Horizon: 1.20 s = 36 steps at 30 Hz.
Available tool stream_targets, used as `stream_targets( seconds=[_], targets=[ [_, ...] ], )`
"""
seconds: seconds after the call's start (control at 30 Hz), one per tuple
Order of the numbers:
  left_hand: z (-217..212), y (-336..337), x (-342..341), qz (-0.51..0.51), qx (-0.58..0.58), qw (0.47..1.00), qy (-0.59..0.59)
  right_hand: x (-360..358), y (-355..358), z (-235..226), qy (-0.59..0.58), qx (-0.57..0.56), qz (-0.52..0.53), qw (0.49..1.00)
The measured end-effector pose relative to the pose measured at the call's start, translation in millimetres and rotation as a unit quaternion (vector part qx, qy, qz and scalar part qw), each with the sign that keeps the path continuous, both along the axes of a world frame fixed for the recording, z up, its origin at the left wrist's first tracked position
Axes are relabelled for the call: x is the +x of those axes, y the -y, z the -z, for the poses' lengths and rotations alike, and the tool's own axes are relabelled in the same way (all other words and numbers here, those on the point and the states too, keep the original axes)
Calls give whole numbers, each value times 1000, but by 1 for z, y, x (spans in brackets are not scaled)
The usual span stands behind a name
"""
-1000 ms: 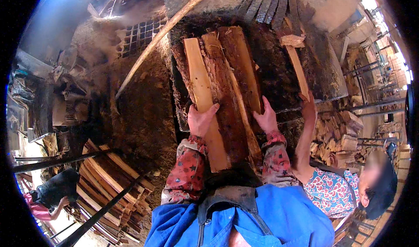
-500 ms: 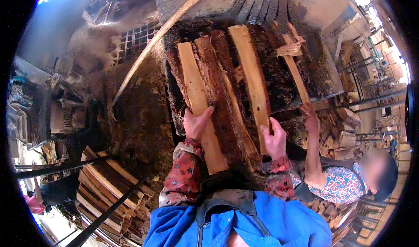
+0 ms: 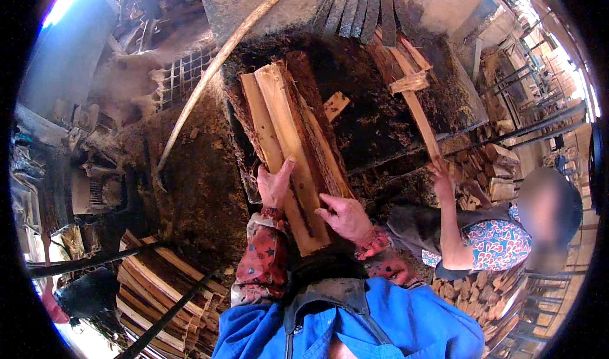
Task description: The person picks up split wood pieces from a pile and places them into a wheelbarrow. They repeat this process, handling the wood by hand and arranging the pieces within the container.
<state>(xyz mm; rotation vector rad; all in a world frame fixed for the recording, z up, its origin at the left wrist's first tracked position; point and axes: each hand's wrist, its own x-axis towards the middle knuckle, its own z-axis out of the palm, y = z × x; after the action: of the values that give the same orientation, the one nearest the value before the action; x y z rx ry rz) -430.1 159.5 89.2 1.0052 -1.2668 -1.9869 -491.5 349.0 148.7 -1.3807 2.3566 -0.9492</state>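
1. Left hand [image 3: 274, 186]: clasping the left side of the pale planks [image 3: 278, 105], thumb on top, some fingers hidden.
2. Right hand [image 3: 349, 218]: at their right side, fingers partly hidden; cannot tell whether it pinches.
3. The planks lie lengthwise on the dark surface [image 3: 374, 127], smooth-faced, beside rough reddish-brown bark [image 3: 307, 92].

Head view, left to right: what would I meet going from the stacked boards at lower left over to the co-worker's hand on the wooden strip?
Stacked boards, the person's left hand, the right hand, then the co-worker's hand on the wooden strip.
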Motion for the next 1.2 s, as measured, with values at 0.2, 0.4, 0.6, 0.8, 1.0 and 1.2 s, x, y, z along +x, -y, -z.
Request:
stream_targets(
  seconds=[0.2,0.4,0.6,0.8,1.0,1.2],
  targets=[
    [7,0,-4,-30,-23,998,52,-22,-9,-32,5,-22,16,1000],
    [10,2,-1,-19,12,1000,10,-67,-28,-74,-27,-107,136,985],
    [-2,-1,-4,-14,-6,1000,11,-74,-24,-74,-14,-94,128,987],
    [-3,0,-2,-16,-4,999,31,-57,-14,-65,-22,-79,86,993],
    [3,5,-2,-20,1,998,58,-74,-32,-71,-57,-104,163,980],
    [-8,-1,-2,-17,1,999,39,-131,-115,28,-102,18,372,923]
  ],
)
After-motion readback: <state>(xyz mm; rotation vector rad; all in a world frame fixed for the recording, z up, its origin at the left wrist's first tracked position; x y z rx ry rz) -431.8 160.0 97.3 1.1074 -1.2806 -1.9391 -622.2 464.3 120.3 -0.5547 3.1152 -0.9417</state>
